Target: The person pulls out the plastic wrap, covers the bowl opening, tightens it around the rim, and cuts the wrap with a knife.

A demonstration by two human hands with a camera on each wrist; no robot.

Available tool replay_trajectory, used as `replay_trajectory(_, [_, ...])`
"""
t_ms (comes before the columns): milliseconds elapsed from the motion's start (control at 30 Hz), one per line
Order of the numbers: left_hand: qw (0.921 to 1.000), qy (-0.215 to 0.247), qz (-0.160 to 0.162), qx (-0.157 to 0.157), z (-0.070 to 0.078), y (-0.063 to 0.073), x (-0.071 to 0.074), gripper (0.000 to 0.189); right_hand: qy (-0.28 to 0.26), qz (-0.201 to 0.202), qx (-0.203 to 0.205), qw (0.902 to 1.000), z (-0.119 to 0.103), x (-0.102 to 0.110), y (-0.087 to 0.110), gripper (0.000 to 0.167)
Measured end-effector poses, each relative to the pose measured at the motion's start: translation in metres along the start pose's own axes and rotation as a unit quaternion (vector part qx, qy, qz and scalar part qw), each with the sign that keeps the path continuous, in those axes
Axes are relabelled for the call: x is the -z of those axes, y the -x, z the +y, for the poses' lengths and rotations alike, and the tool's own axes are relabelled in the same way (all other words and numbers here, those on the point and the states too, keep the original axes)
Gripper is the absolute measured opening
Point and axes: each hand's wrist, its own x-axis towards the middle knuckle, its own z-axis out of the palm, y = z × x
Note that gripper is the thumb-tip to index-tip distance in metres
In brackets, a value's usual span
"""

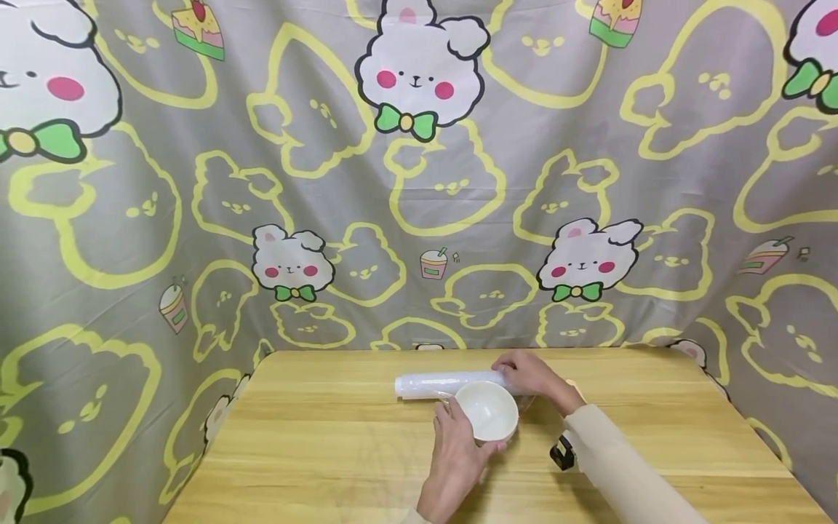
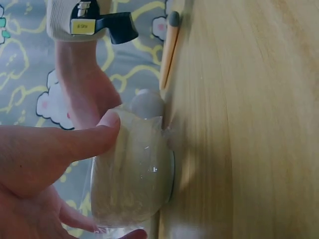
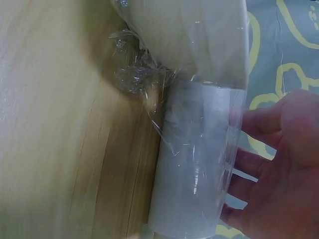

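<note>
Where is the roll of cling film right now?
In the head view the roll of cling film lies on the wooden table, just behind the white bowl, with the right hand on its right end.

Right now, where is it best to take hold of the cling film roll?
Probably at its free left end, from above: the cling film roll lies flat behind the white bowl, and the right hand covers the other end.

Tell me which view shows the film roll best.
The right wrist view: the roll fills it, film trailing to the bowl, right hand beside it. The head view shows it whole but small behind the bowl; the left wrist view shows only its end.
</note>
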Motion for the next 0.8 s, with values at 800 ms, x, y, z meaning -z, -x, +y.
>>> replay_trajectory(800, [0.9735, 0.209, -0.083, -0.042, -0.052, -0.027, 0.027, 0.084, 0.07, 0.042, -0.032, 0.9962, -0.01, -0.001, 0.051, 0.024])
